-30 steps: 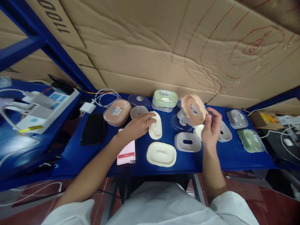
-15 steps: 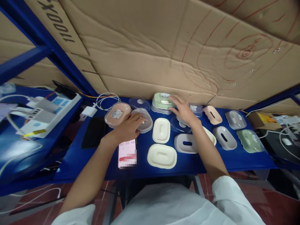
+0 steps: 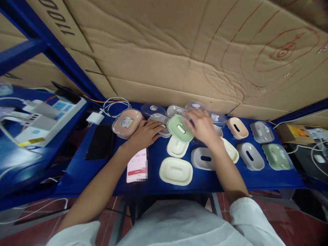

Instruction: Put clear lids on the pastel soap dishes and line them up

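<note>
My left hand lies with its fingers spread over a clear lid, beside a pink lidded soap box. My right hand is over the right side of a green soap box part, its fingertips at the edge; whether they grip it cannot be made out. The green part partly covers a cream tray. Another cream tray lies nearer the front edge, and a grey holder with a slot sits below my right wrist.
A phone showing a timer and a dark tablet lie at left. Further right are a pink holder, a grey holder, a clear-lidded box and a green box. Cardboard stands behind.
The green part has moved toward me, off the clear lid at the back and over the cream tray. My left hand and the clear lid under it have shifted slightly right.
</note>
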The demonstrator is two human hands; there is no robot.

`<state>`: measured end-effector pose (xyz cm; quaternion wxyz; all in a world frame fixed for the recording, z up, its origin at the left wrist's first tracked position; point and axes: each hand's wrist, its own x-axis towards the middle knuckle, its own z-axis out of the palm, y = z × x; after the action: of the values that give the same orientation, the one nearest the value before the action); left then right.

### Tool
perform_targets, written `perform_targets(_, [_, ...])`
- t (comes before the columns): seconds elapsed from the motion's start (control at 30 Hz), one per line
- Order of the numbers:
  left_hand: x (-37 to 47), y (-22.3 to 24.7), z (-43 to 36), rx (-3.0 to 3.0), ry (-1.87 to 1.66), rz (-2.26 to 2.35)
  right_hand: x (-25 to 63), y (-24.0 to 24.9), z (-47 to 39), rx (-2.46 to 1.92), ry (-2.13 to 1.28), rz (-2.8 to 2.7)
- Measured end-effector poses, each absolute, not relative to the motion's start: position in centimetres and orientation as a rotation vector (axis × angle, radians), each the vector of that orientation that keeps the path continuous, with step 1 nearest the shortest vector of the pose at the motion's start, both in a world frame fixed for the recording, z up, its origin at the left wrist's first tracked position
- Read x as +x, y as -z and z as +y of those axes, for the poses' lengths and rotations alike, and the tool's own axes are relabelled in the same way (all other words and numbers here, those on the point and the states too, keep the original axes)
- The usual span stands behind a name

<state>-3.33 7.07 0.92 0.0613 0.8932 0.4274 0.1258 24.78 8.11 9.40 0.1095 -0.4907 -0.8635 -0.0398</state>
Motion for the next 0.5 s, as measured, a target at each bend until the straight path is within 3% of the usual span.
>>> perform_targets(0.23, [-3.1, -1.0, 7.6, 2.698, -0.434, 1.244, 21.4, -7.7, 5.1, -1.51, -0.065, -2.794])
perform_targets(0.5, [-2.8, -1.1, 7.6, 2.681, -0.517, 1.256, 22.3, -10.2, 4.3, -1.642, -0.239, -2.902])
